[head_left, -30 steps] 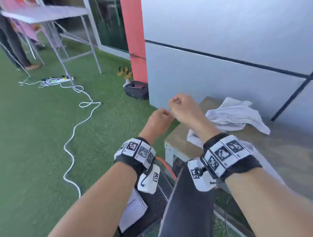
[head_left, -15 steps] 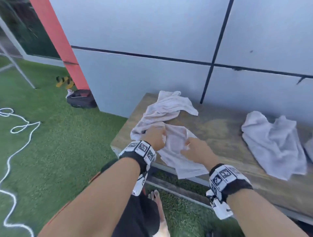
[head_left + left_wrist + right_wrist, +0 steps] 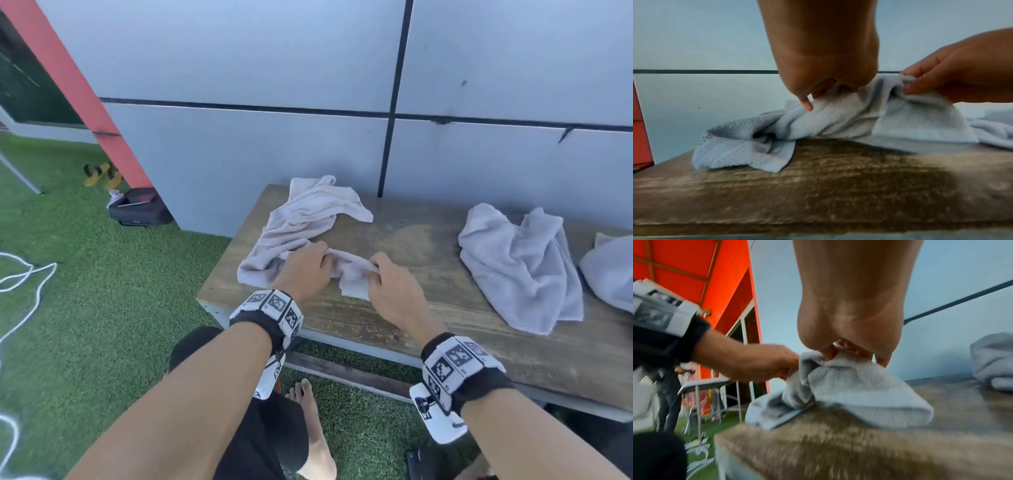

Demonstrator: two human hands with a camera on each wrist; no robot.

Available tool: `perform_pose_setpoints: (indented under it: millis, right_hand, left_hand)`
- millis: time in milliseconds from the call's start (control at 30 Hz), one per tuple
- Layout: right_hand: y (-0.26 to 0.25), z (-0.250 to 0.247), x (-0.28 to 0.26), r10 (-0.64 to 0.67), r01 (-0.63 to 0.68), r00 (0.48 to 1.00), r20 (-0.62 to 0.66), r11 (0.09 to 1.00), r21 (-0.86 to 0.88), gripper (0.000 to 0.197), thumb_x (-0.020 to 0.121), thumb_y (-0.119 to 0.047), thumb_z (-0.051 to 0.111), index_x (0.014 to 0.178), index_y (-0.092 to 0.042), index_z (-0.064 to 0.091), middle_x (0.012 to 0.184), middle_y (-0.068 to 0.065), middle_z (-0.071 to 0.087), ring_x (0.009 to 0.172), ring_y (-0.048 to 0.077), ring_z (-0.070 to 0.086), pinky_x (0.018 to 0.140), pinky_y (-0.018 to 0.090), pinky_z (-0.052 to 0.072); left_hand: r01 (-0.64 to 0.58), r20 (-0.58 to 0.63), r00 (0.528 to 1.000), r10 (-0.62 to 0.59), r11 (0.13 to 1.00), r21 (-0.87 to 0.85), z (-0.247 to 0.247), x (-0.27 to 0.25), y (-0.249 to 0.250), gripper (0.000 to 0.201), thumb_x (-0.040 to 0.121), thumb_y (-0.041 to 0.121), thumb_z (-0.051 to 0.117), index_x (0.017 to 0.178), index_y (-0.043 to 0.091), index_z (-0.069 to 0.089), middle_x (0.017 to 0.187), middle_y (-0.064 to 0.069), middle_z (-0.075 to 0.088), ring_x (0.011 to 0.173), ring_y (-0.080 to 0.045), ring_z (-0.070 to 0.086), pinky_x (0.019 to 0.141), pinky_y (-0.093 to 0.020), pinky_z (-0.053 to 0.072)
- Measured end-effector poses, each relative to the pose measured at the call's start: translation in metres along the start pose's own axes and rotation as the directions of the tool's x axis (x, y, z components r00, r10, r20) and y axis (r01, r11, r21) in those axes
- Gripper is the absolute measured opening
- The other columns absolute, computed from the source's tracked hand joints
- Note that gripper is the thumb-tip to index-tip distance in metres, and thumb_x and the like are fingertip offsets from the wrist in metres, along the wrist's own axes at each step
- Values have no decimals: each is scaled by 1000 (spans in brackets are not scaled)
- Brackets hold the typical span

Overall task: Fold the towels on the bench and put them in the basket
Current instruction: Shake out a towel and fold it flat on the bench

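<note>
Both forearms reach forward and down over the near edge of the wooden surface [image 3: 428, 240], wrists bent so the knuckles face up. The left hand [image 3: 306, 274] has its fingers curled into a raised ridge of the crumpled towel [image 3: 301, 222], and the right hand [image 3: 394, 287] pinches the same ridge between thumb and fingers just beside it; the left wrist view shows that pinch on the cloth's edge [image 3: 906, 81], with the stretch of towel between the hands lifted off the surface. The rest of this towel lies bunched on the left end of the surface, trailing back toward the grey wall [image 3: 239, 51]. A second towel [image 3: 520, 267] lies heaped on the surface well to the right of the first, with the edge of a third towel [image 3: 609, 267] beyond it at the picture's border. Half a second ago the hands rested apart on the cloth, which hung over the front edge of the surface; now they are close together and that hanging part has been drawn up onto the surface. A second ago both hands were raised in the air, left of the surface.
</note>
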State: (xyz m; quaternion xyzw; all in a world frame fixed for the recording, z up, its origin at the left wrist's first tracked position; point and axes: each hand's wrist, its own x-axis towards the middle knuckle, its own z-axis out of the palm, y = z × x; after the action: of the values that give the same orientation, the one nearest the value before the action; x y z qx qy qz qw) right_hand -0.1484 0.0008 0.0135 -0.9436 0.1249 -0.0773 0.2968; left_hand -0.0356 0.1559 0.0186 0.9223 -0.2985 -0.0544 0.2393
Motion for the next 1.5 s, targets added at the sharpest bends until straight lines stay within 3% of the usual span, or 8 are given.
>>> perform_pose_setpoints:
  millis: [367, 800, 967, 1100, 1200, 1300, 1400, 1500]
  right_hand:
    - [31, -138, 28, 244, -123, 852, -464, 954, 274, 17, 101, -14, 38, 109, -9, 53, 99, 6, 58, 89, 24, 51, 78, 35, 38]
    - [93, -193, -17, 560, -319, 598, -574, 823, 471, 29, 100, -13, 38, 121, -3, 54, 118, 19, 62, 108, 33, 58, 82, 32, 38]
    - [117, -197, -30, 530, -427, 753, -390, 844, 324, 20, 90, -15, 53, 103, -4, 64, 100, 17, 66, 101, 33, 62, 76, 31, 41]
    - [95, -173, -45, 268, -229, 921, -284, 960, 163, 26, 85, -29, 69, 109, -19, 64, 104, -9, 62, 98, 12, 56, 87, 32, 45]
    - [48, -152, -62, 111, -131, 990, 88, 954, 269, 29, 93, -49, 62, 81, -22, 57, 76, -14, 57, 70, 6, 52, 68, 24, 37]
    - [34, -137, -61, 103, -126, 991, 88, 942, 312, 40, 97, -38, 61, 69, -14, 45, 56, -14, 44, 50, 3, 40, 50, 16, 29]
    - [31, -134, -51, 230, -198, 972, -40, 903, 380, 37, 102, -31, 52, 70, -13, 42, 61, -3, 39, 54, 12, 36, 48, 18, 29]
    - [31, -140, -40, 349, -253, 934, -75, 796, 551, 40, 102, -46, 45, 91, -11, 62, 85, 2, 63, 82, 19, 60, 79, 33, 51]
  left_hand:
    - [3, -8, 1000, -5, 973, -230, -14, 12, 46, 34, 90, 20, 63, 61, 18, 47, 57, 6, 48, 56, -12, 43, 59, -25, 36]
    - [72, -67, 996, -61, 983, 171, -19, 35, 95, 19, 86, 23, 49, 68, 18, 52, 67, 1, 57, 71, -25, 62, 60, -29, 41]
    - [124, 51, 992, -117, 978, -166, -24, 32, 120, 30, 94, 27, 45, 82, 6, 62, 82, -11, 67, 87, -30, 65, 76, -34, 48]
    - [328, 201, 945, -259, 739, -589, -35, 26, 159, 22, 94, 32, 52, 84, 13, 61, 101, -5, 62, 107, -25, 55, 106, -39, 38]
    - [395, 380, 916, -130, 462, -794, -31, 29, 176, 16, 88, 24, 54, 80, 13, 62, 96, -14, 64, 93, -29, 63, 87, -36, 50]
    - [360, 387, 922, 18, 332, -872, -28, 35, 181, 11, 88, 16, 52, 89, 7, 59, 85, -14, 56, 75, -24, 56, 67, -32, 47]
    - [284, 370, 924, 97, 477, -832, -33, 32, 184, 20, 87, 22, 67, 101, 15, 53, 84, -7, 52, 76, -19, 49, 66, -30, 40]
    - [148, 378, 916, 136, 760, -633, -35, 24, 175, 86, 73, 35, 85, 139, 24, 31, 122, -2, 60, 111, -16, 61, 95, -33, 49]
